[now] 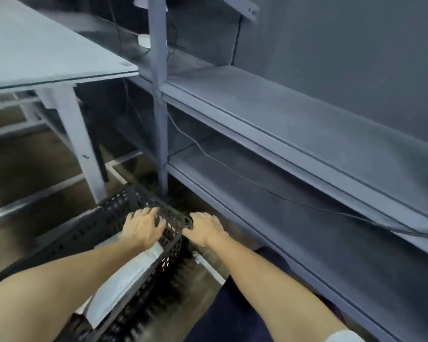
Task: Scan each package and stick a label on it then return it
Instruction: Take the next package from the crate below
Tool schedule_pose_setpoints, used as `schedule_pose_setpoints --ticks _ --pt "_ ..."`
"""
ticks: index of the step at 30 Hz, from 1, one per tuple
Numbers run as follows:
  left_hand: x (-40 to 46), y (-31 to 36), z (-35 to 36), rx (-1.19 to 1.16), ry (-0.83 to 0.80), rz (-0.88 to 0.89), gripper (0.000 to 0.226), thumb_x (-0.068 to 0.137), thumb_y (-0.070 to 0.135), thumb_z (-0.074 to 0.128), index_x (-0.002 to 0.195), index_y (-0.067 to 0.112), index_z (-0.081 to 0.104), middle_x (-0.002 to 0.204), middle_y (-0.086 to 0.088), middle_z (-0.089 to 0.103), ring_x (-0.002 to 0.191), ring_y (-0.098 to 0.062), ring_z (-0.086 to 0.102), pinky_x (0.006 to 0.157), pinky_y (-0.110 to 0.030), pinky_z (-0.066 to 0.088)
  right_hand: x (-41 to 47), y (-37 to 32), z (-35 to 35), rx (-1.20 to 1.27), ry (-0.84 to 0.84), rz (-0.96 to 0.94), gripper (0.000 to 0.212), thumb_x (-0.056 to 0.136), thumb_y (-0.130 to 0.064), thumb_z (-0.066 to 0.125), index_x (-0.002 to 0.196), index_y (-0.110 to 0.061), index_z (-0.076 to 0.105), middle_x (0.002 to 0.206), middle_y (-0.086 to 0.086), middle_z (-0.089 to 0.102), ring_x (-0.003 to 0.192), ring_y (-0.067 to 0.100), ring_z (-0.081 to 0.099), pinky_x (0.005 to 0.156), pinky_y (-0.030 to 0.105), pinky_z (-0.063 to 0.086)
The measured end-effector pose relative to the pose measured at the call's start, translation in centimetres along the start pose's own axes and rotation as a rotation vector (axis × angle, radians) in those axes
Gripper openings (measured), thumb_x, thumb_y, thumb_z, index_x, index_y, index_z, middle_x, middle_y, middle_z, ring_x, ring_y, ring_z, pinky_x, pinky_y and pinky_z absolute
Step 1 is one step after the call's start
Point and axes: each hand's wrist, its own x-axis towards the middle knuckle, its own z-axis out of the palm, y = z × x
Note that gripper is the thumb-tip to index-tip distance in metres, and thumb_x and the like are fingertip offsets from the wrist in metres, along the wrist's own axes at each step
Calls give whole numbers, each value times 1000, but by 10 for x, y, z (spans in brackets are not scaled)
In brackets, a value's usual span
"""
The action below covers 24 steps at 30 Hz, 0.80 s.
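Left hand (143, 227) grips the black crate (104, 225) rim on the floor; right hand (204, 228) clasps its corner. Jerking could spill the white packages (131, 272).

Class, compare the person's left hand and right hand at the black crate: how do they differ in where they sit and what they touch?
The left hand lies on the black crate's top rim, fingers over the lattice; the right hand sits outside the crate's corner. The left is above the white packages; the right is above floor, nearer the shelving. Both are bare, palm-down.
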Motion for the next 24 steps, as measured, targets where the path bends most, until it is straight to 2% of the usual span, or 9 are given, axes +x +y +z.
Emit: schedule_pose_setpoints --ticks 5,11,16,24 --pt "-2 -65 28 -17 -67 -132 56 96 48 35 146 22 35 146 0 44 133 -23 40 109 -38 26 38 -39 29 -53 -97 -65 50 90 -43 47 130 -13 49 137 9 50 130 28 42 109 42 30" --pt "-7 -114 70 -57 -173 -264 58 96 48 34 148 21 32 149 -4 41 134 -26 37 110 -39 25 79 -76 70 -133 -244 -121 63 92 -46 44 145 -12 35 148 9 40 137 26 34 115 42 22" --pt "-16 -142 110 -137 -217 -372 58 94 48 35 146 20 35 143 -4 46 128 -27 42 108 -39 26 110 -99 108 -185 -322 -172 59 91 -45 45 139 -10 41 141 10 46 132 28 39 113 42 25" --pt "-37 -161 186 -216 -349 -504 57 92 50 39 142 23 38 144 0 44 132 -22 40 109 -40 24 134 -111 166 -202 -451 -169 59 93 -44 45 141 -11 38 143 12 44 133 29 38 111 40 26"
